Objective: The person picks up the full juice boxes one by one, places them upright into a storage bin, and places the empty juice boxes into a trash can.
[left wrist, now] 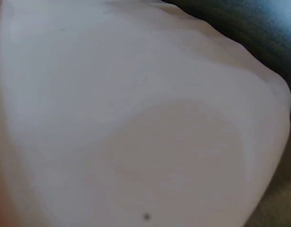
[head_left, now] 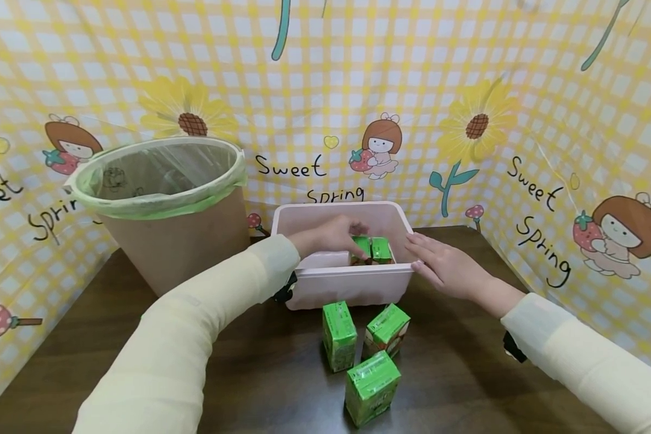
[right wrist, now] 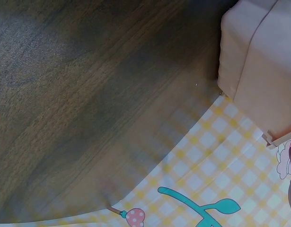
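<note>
Grip at the left hand (head_left: pixel 336 234) cannot be told: in the head view it reaches inside the pink storage bin (head_left: pixel 352 288), thumb by two green drink cartons (head_left: pixel 381 246), the right hand (head_left: pixel 447 265) straight-fingered at the bin's right rim, three more cartons (head_left: pixel 372 386) before the bin. Left wrist shows mostly a pale surface (left wrist: pixel 136 118), right wrist the table (right wrist: pixel 88 94) beside the bin; the step looks like handling cartons inside the bin, the next move calling for firm pinch or clean release there

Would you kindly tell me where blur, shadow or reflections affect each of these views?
Head: fairly even light, nearest green carton fairly crisp; left wrist: blurred left edge, rounded shadow across the pale surface; right wrist: checked cloth reflected hazily in the table, dark shadow beside the pink bin.
</note>
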### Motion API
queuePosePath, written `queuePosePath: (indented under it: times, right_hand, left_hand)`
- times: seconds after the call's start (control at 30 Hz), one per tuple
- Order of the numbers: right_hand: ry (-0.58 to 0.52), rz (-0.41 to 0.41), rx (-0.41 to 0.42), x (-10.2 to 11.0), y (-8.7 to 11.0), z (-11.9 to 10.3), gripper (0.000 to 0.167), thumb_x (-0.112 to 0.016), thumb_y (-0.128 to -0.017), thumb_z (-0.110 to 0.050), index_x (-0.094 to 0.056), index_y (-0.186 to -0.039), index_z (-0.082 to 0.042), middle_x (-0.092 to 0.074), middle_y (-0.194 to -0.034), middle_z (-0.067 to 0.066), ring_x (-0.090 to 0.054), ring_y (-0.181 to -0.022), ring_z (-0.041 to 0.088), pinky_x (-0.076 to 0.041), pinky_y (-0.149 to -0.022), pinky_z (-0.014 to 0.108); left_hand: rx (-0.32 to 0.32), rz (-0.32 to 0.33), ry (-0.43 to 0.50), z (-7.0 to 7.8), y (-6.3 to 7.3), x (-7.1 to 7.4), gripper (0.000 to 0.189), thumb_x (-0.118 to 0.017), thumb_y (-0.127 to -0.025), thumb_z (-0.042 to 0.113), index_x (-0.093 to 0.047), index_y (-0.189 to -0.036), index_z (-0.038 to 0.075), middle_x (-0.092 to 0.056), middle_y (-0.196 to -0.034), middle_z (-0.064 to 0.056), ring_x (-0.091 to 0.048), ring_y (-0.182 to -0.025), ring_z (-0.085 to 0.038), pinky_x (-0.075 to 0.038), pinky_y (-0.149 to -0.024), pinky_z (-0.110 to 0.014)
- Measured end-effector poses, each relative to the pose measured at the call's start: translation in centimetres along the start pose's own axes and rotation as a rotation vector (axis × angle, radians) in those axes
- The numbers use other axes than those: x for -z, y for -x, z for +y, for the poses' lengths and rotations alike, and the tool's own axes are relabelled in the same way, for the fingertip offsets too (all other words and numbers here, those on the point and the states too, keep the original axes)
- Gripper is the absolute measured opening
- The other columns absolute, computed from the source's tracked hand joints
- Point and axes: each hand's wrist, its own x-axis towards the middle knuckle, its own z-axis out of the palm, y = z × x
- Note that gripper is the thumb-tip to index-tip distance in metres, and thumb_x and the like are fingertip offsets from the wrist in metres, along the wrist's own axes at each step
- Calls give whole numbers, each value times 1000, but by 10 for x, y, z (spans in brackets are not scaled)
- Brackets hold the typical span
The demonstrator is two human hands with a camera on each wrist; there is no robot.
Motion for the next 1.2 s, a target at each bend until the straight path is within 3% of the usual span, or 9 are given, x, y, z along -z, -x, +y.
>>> queuePosePath:
  times: [0.53, 0.87, 1.2]
  right_hand:
    - [-6, 3, -1, 2, 0, -2, 48, -52, -101, -24, -48, -140, 4, -41, -147, 20, -38, -136, 35, -34, -106, 53]
    - [-7, 11, 9, 2, -1, -3, 48, -52, -100, -22, -47, -140, 4, -42, -147, 21, -39, -135, 36, -35, -105, 53]
    - [-8, 17, 8, 2, 0, -3, 48, -51, -101, -23, -48, -140, 3, -41, -147, 21, -39, -135, 36, -35, -104, 54]
  left_hand:
    - [-29, 54, 74, 6, 25, 17, 67, -81, -81, 15, -50, -138, 2, -52, -139, -10, -47, -129, -26, -39, -104, -32]
    - [-32, 102, 103, 9, 55, 41, 67, -83, -79, 20, -53, -136, 5, -54, -138, -8, -48, -128, -26, -41, -103, -36]
    - [-59, 181, 137, 7, 92, 60, 64, -83, -79, 14, -53, -135, 2, -56, -135, -10, -51, -125, -23, -43, -101, -38]
